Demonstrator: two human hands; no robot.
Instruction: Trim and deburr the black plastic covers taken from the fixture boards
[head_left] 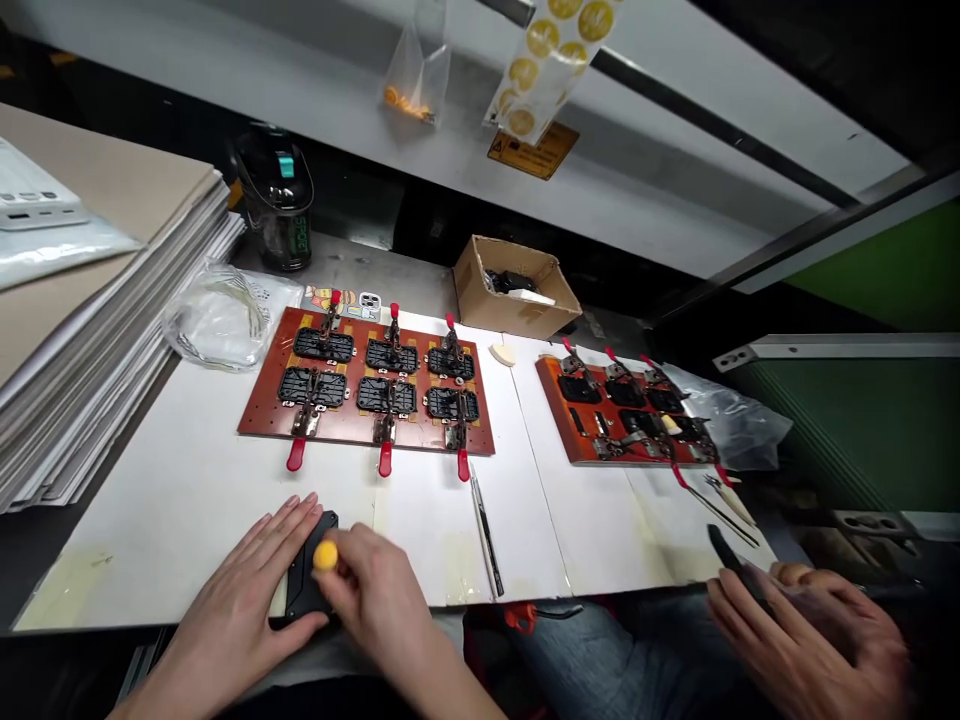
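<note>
A flat black plastic panel (307, 580) lies on the white table covering close to me. My left hand (251, 580) rests flat along its left side, fingers stretched out and thumb at the near edge. My right hand (382, 590) is closed around a tool with a round yellow end (325, 556), held above the panel. The tool's lower part is hidden, so its kind does not show. Beyond my hands is a reddish-brown fixture board (259, 405) with black plastic parts (313, 386) under red-handled clamps (385, 458).
To the right, a co-worker's hands (802, 630) hold a dark part near a second clamp fixture (559, 420). A pen-like tool (486, 535) lies between us. A cardboard box (517, 312), black jug (277, 215) and paper stack (112, 340) stand around the table.
</note>
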